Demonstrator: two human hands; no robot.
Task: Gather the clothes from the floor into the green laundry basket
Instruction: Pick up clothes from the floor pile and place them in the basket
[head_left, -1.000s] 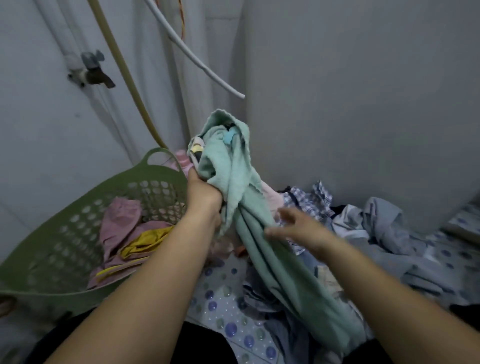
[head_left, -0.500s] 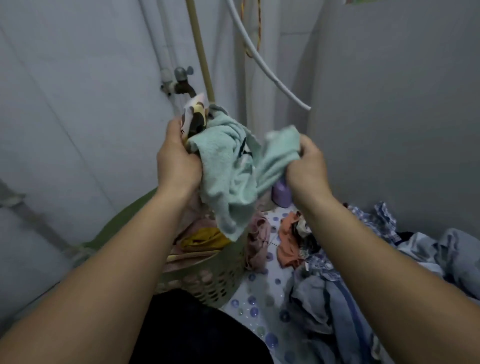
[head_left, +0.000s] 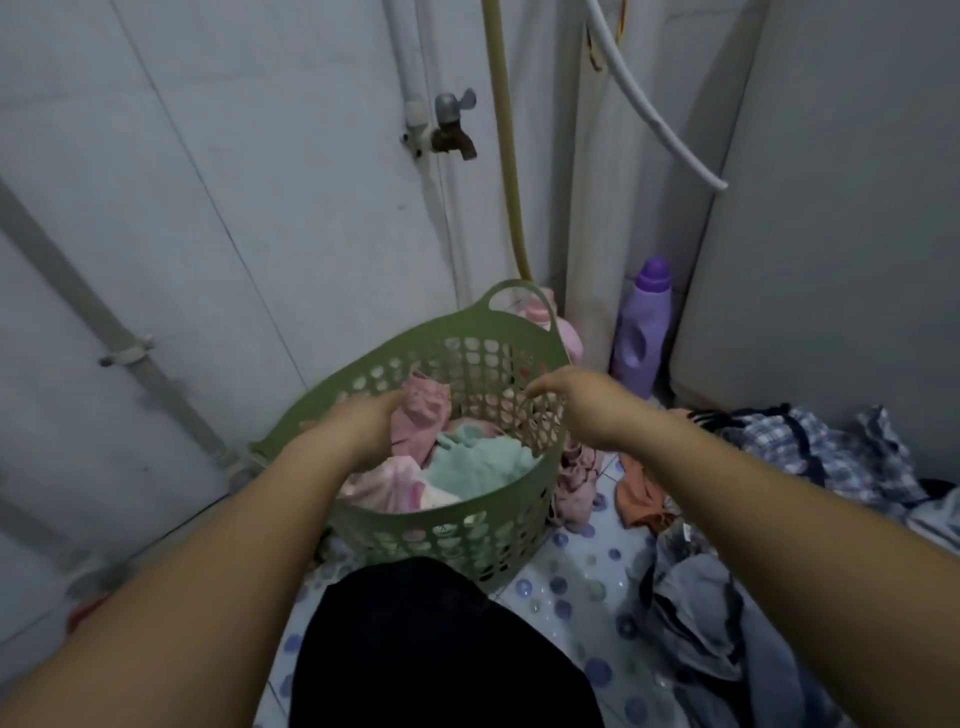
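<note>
the floor (head_left: 571, 613) is pale tile dotted with round blue and grey spots, glossy in places. a soft heap of loose clothes (head_left: 727, 597) lies along its right side: crumpled grey-blue fabric nearest, a blue-and-white checked garment (head_left: 810, 447) farther back by the wall, an orange piece (head_left: 644, 493) and a dusty pink piece (head_left: 576, 488) just beside the basket.

the green laundry basket (head_left: 467, 530) stands on the floor in the corner, near the left wall. it is round, smooth plastic with rows of round holes through its wall and an arched loop handle at the far rim. inside lie a fluffy mint-green towel (head_left: 478, 462) on top, a pink garment (head_left: 423, 415) against the far wall and pale pink cloth at the near rim.

the left hand (head_left: 363, 421) reaches down into the basket, touching the pink garment; its fingers are hidden, so i cannot tell its grip. the right hand (head_left: 576, 400) hovers over the basket's right rim, fingers loose and holding nothing.

a purple plastic bottle (head_left: 644, 327) stands upright beyond the basket, and a metal tap (head_left: 452, 127) juts from the wall.
</note>
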